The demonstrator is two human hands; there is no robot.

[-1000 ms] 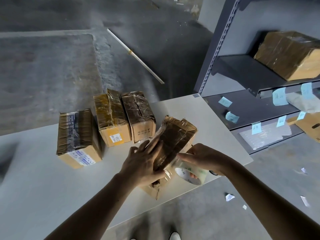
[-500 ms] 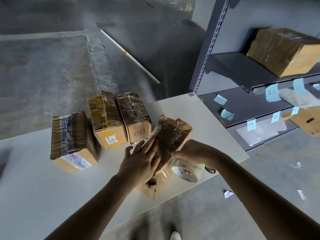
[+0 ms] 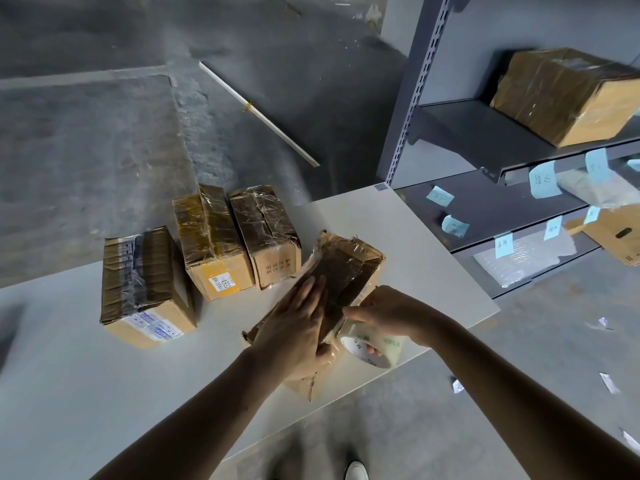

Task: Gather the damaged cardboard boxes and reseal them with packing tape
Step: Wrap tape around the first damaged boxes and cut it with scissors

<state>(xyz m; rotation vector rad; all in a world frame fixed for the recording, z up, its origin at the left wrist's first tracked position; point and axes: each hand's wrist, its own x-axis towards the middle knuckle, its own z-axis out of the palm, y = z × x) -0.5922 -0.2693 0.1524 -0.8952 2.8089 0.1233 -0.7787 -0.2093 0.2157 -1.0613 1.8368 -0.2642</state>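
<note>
The torn box (image 3: 349,261) lies on the table (image 3: 422,258) near its front edge, askew to that edge, with its ragged top glossy with clear tape and a frayed corner toward the person. The left hand (image 3: 294,330) lies flat on the box top, palm down, fingers straight and close together, pointing away from the body and pressing on the cardboard; its forearm comes in from the lower left. The right hand (image 3: 391,311) sits just beside it at the box's right side and grips the tape roll (image 3: 381,344), with fingertips showing inside the core and the index finger stretched toward the left hand along the box's edge. The roll hangs against the box's near right side, over the table's rim. The right forearm comes in from the lower right. Behind the box stand three taped boxes: two (image 3: 239,237) touching side by side, and a third (image 3: 145,282) apart to the left. Right of the table is a grey shelf (image 3: 485,133) carrying another taped carton (image 3: 568,95) and blue notes (image 3: 545,180) on its edges. On the concrete floor lie a white strip (image 3: 263,116) and paper scraps (image 3: 609,382). A white shoe (image 3: 356,471) shows below the table.
</note>
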